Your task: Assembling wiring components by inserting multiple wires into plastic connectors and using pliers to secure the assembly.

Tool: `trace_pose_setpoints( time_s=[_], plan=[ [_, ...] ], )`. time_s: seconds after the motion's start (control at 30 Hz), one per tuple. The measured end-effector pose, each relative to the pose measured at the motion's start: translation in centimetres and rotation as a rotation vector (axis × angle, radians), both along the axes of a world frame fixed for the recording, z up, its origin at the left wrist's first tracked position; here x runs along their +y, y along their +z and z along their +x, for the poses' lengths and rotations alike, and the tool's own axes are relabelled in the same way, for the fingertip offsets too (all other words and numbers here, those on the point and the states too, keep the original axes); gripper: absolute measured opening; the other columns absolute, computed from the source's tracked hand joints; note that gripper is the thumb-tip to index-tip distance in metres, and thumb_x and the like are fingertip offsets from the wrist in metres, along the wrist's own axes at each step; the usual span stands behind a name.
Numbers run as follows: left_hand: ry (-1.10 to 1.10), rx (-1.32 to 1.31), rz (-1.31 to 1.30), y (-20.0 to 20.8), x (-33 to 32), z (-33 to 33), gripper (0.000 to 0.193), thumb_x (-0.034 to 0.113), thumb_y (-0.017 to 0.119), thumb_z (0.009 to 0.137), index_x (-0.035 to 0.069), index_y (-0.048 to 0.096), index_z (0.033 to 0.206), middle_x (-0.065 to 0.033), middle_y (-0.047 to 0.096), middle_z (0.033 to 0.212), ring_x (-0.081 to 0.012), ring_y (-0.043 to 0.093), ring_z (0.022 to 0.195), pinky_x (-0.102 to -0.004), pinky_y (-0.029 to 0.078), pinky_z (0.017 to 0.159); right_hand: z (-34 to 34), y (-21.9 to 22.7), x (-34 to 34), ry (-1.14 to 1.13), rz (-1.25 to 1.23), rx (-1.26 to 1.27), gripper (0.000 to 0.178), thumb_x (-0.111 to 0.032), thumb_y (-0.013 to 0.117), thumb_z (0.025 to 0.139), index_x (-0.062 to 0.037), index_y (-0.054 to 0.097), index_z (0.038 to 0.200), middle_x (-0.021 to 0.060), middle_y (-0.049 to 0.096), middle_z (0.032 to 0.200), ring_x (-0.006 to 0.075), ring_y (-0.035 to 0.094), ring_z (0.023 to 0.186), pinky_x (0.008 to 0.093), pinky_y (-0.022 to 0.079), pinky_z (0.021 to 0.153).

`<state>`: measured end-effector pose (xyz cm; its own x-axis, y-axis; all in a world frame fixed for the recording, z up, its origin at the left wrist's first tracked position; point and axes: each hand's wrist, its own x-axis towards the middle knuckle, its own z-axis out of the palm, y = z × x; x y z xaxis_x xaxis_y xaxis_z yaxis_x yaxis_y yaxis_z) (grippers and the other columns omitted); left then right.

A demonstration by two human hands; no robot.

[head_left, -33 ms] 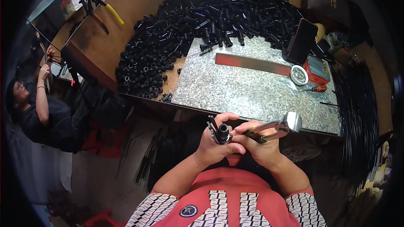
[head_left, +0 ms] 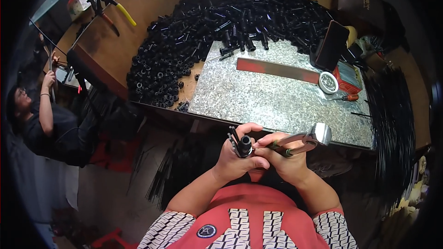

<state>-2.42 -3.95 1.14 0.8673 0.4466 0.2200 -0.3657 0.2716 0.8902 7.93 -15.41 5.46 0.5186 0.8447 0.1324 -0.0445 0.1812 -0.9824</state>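
Note:
In front of my chest, just off the bench's near edge, my left hand [head_left: 227, 165] is closed round a black tubular fitting [head_left: 245, 144]. Its open end faces up. Several thin black rods [head_left: 233, 142] stick out of the same hand, beside the fitting. My right hand [head_left: 291, 166] grips a pair of end-cutting pincers [head_left: 319, 133], with the steel head pointing right, away from the fitting. Its thumb and forefinger meet the left fingers at the fitting's side; whatever they pinch there is too small to make out.
A speckled slab [head_left: 258, 97] covers the bench before me, with a heap of black fittings [head_left: 240, 14] behind. On it lie a flat metal bar [head_left: 277, 70], a white dish [head_left: 328, 83] and a screwdriver [head_left: 348, 97]. Long black rods [head_left: 394, 124] hang at right. Another person [head_left: 50, 124] works at left.

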Motion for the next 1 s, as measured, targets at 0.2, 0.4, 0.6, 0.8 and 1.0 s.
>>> trace_pose_setpoints(
  time_s=[0.2,0.4,0.6,0.8,1.0],
  plan=[
    [-0.002,0.01,0.041,0.0,0.1,-0.1,0.07,0.007,0.084,0.067,0.003,0.044,0.124,0.0033,0.06,0.08,-0.0012,0.055,0.074,-0.018,0.045,0.064,0.0,0.6,-0.1,0.026,-0.018,0.019,0.018,0.01,0.064,0.079,0.0002,0.061,0.094,0.0113,0.066,0.09,0.0168,0.065,0.083,0.0275,0.054,0.073],
    [0.003,0.001,0.083,-0.5,0.4,0.1,0.069,0.009,0.084,0.068,0.003,0.043,0.124,0.0025,0.064,0.08,-0.0011,0.056,0.074,-0.018,0.046,0.065,0.1,0.6,0.0,0.03,-0.051,0.03,0.017,0.01,0.063,0.08,-0.0001,0.061,0.093,0.0113,0.065,0.089,0.0174,0.065,0.083,0.0276,0.054,0.073],
    [-0.024,0.015,0.078,-0.2,0.5,-0.2,0.071,0.01,0.084,0.068,0.003,0.043,0.125,0.0019,0.067,0.08,0.0001,0.057,0.076,-0.0175,0.046,0.068,0.6,-1.0,0.5,-0.001,0.117,-0.35,0.016,0.001,0.066,0.081,-0.0032,0.062,0.095,0.0089,0.067,0.084,0.0149,0.065,0.069,0.0253,0.052,0.059],
    [-0.103,-0.004,0.149,-0.7,1.2,-0.4,0.083,0.006,0.082,0.068,0.0,0.029,0.131,-0.005,0.06,0.078,-0.0093,0.059,0.072,-0.0225,0.048,0.066,0.5,0.7,1.1,-0.069,0.155,-0.712,0.021,-0.003,0.072,0.072,-0.0047,0.062,0.09,0.0091,0.067,0.079,0.0228,0.065,0.068,0.0276,0.051,0.06],
    [-0.173,0.068,-0.048,0.7,2.4,-1.3,0.09,0.01,0.087,0.063,0.0,0.033,0.134,0.0085,0.048,0.061,-0.0026,0.048,0.059,-0.0161,0.041,0.059,0.4,0.8,1.2,-0.054,0.008,-0.673,0.023,-0.006,0.074,0.073,-0.0035,0.059,0.089,0.0067,0.059,0.068,0.0192,0.062,0.061,0.0294,0.047,0.053]
  ],
)
